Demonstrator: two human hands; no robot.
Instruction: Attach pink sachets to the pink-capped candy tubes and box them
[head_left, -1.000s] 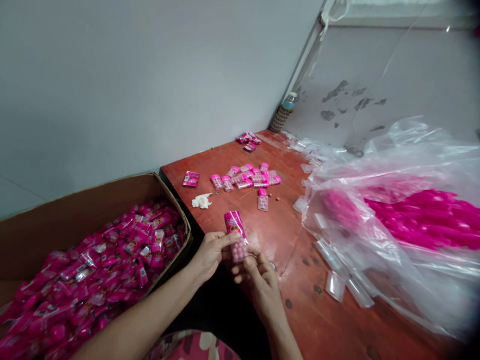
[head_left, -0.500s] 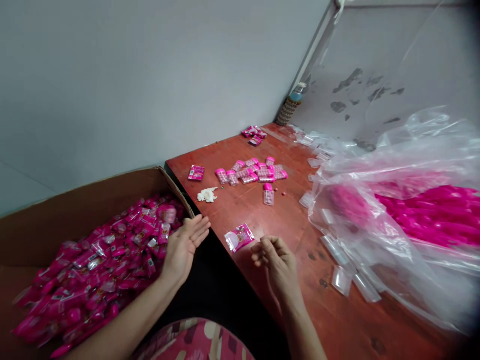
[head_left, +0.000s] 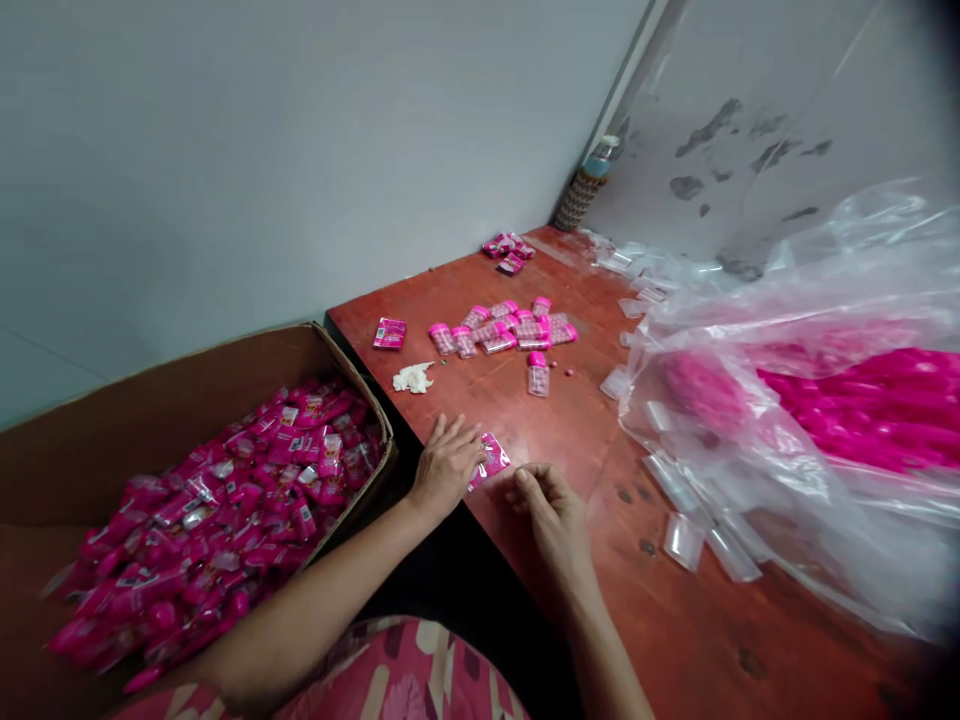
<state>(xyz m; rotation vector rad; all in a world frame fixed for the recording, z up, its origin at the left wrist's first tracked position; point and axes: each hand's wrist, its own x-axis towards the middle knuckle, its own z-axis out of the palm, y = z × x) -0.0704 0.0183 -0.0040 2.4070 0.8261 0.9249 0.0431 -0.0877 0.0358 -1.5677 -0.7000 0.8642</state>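
A pink printed packet (head_left: 493, 457) lies on the red table near its front edge, its left part covered by my left hand (head_left: 450, 462). That hand is open, palm down, with the fingers stretched over the packet. At the packet's right edge is my right hand (head_left: 551, 505), its thumb and fingers curled together. Whatever they may pinch is hidden. Further back on the table lie several small clear bottles with pink caps (head_left: 500, 325), filled with pink balls. One more such bottle (head_left: 538, 375) lies nearer to my hands.
A cardboard box (head_left: 352, 365) full of filled pink packets (head_left: 247, 510) stands at the left. Crumpled white tissue (head_left: 412, 378) and a flat pink packet (head_left: 390, 333) lie by the table's left edge. At the right, a clear plastic bag (head_left: 757, 480) holds bright pink pieces, with empty clear bottles (head_left: 683, 541) beside it.
My left hand has moved right from beside the box to the packet on the table. The blurred item over the box is no longer there. My right hand has hardly moved.
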